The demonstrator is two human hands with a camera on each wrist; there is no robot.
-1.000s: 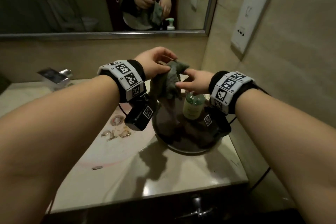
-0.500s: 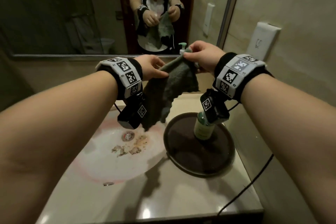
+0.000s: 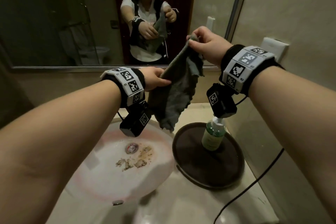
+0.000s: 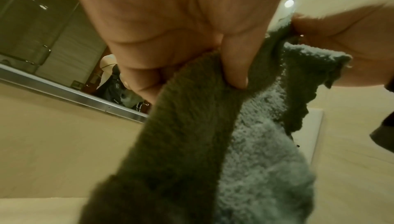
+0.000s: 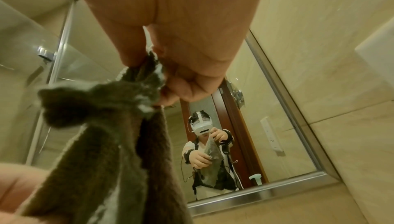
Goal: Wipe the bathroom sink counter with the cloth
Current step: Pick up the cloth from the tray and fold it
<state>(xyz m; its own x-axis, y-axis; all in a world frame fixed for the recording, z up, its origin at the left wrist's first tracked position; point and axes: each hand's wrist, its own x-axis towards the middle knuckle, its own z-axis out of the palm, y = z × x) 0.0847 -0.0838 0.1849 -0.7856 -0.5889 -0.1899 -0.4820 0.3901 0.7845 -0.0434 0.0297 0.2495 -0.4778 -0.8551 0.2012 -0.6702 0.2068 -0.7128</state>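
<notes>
Cloth held up above the sink
Both hands (image 3: 207, 45) (image 3: 154, 78) pinch the grey cloth (image 3: 174, 94); its hanging corner could drag through sink (image 3: 101, 174) grime.

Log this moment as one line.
cloth: held up over sink | left hand: grips | right hand: pinches top corner | counter: unwiped
</notes>
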